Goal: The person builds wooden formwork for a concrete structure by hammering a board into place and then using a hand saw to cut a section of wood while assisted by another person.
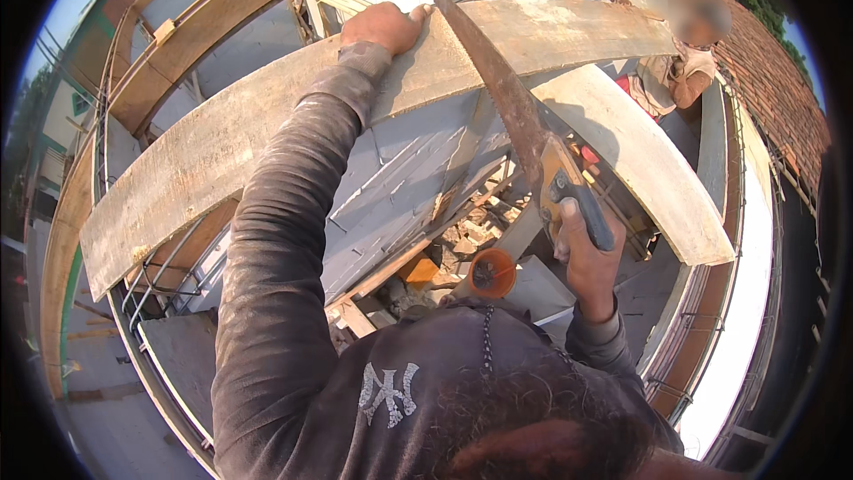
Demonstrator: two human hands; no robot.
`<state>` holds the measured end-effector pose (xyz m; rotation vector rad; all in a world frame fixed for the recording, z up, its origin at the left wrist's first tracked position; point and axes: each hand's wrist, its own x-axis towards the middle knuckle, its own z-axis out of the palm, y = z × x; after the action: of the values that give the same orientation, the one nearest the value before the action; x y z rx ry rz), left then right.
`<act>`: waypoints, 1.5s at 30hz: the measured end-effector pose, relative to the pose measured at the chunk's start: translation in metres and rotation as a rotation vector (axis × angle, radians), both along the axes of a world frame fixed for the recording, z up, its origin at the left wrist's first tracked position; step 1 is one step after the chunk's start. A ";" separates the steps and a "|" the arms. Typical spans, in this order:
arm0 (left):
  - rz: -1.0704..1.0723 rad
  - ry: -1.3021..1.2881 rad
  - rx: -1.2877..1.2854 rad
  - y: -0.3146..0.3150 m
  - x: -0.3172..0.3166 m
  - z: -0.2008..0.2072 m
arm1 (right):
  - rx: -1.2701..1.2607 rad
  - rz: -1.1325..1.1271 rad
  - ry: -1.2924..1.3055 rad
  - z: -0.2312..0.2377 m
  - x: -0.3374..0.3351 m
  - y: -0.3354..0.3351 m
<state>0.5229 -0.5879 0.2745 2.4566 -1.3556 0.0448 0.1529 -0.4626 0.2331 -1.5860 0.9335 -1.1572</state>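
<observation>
A long, pale, weathered wooden board (204, 147) spans from the left side to the upper right in front of me. My left hand (384, 29) grips its far edge, fingers curled over it and thumb pointing toward the saw. In my right hand (588, 258) is the wooden and dark handle of a handsaw (498, 80), fingers wrapped round it. The rusty blade slants across the board just right of my left hand, its tip past the far edge. Whether the teeth have cut into the wood, I cannot tell.
A second pale board (640, 147) slopes down to the right beneath the first. Below lie rubble and an orange bucket (491, 272). Rebar and formwork (711, 329) run along the right wall. Another person (671, 80) is at the board's far right end, near a tiled roof (773, 71).
</observation>
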 end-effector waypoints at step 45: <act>-0.016 0.006 0.125 -0.015 0.009 -0.005 | -0.100 -0.007 -0.086 -0.043 -0.048 0.036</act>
<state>0.5314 -0.6032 0.2693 2.5452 -1.4156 -0.0521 0.1045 -0.4264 0.1900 -1.5994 0.8373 -1.2846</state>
